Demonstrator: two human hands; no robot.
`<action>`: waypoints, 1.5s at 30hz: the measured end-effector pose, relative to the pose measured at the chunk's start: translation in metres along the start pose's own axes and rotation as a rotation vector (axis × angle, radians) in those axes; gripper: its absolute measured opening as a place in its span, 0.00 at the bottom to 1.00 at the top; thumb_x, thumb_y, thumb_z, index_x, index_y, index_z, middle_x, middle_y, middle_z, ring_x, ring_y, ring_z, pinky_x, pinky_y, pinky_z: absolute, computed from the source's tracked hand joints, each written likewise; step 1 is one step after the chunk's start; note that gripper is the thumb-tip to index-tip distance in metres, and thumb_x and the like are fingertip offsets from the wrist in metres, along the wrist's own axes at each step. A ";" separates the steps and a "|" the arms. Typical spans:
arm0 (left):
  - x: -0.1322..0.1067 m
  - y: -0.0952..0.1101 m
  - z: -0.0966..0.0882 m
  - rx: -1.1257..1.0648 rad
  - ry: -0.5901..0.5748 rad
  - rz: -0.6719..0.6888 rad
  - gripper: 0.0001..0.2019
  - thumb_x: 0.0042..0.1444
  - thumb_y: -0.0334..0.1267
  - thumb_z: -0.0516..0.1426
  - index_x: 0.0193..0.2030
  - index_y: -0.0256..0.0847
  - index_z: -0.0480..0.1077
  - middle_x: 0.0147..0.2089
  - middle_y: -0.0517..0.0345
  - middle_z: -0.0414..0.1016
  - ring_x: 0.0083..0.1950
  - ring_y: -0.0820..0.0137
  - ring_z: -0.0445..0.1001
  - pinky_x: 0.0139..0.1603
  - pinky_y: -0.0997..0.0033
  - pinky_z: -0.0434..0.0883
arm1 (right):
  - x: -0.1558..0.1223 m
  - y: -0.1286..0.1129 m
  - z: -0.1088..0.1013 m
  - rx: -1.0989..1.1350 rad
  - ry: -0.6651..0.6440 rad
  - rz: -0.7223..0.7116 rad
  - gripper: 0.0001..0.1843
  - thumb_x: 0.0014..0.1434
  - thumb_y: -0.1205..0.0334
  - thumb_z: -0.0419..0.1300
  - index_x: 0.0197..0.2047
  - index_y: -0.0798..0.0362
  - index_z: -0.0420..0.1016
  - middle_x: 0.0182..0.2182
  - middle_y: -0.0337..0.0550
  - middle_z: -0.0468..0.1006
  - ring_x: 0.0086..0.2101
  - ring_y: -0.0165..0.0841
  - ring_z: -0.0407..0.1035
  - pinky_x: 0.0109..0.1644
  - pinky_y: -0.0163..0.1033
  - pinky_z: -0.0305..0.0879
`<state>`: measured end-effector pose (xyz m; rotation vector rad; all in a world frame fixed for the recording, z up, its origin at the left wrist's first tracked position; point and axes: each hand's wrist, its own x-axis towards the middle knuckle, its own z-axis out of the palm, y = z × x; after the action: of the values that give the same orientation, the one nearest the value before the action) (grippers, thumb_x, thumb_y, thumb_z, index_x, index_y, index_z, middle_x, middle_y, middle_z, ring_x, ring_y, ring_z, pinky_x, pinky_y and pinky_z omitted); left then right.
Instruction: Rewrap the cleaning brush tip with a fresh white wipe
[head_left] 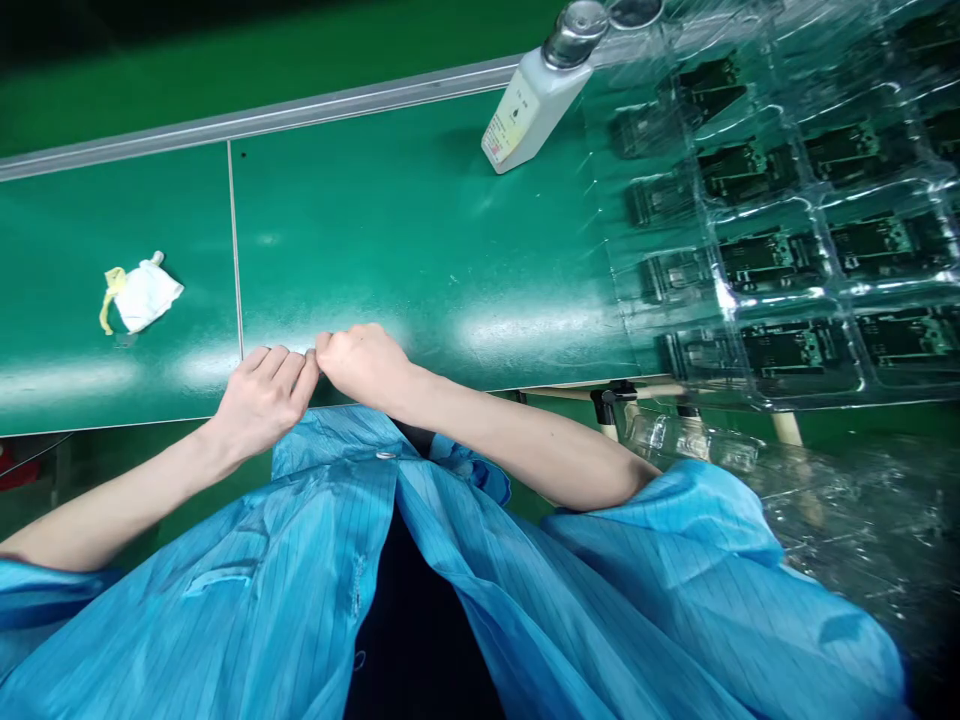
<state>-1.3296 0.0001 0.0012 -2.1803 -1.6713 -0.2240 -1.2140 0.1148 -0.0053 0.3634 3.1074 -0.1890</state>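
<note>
Both hands rest close together at the front edge of the green table (pixel 420 240). My left hand (pixel 268 392) is closed, its fingers curled and the knuckles facing up. Against its index side touches my right hand (pixel 361 360), also curled into a fist. Whatever either might hold is hidden by the fingers. To the left on the table lies a crumpled white cloth (pixel 148 295) with a yellow end. A white rectangular bottle (pixel 534 110) with a metal pump top stands beyond my right hand, near the back rail.
Clear plastic trays (pixel 806 290) holding dark green circuit boards (pixel 786 348) fill the right side, reaching the front edge. More clear trays (pixel 847 520) sit lower at the right. A metal rail (pixel 337 103) runs along the table's back.
</note>
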 end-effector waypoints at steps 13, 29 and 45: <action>0.019 -0.024 -0.003 -1.670 -0.627 -0.944 0.17 0.46 0.48 0.66 0.22 0.34 0.71 0.14 0.64 0.58 0.16 0.79 0.55 0.19 0.77 0.53 | 0.011 0.009 0.002 -0.093 0.138 -0.087 0.21 0.65 0.75 0.37 0.51 0.70 0.67 0.31 0.58 0.77 0.35 0.42 0.75 0.33 0.42 0.64; -0.004 -0.005 0.000 -0.301 -0.327 -0.339 0.19 0.65 0.41 0.45 0.36 0.32 0.73 0.25 0.49 0.71 0.27 0.65 0.68 0.26 0.68 0.59 | 0.011 0.005 0.006 0.004 -0.029 -0.036 0.12 0.64 0.72 0.48 0.43 0.64 0.72 0.34 0.59 0.81 0.37 0.40 0.77 0.39 0.41 0.69; 0.020 -0.020 -0.007 -0.736 -0.497 -0.526 0.18 0.61 0.47 0.49 0.25 0.37 0.66 0.20 0.57 0.65 0.19 0.73 0.62 0.20 0.72 0.55 | 0.015 0.013 -0.008 0.010 -0.021 0.017 0.15 0.65 0.73 0.43 0.49 0.65 0.68 0.36 0.59 0.80 0.39 0.41 0.75 0.39 0.41 0.64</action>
<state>-1.3420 0.0200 0.0184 -2.3408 -2.7929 -0.5453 -1.2253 0.1314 0.0009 0.3852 3.0829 -0.2071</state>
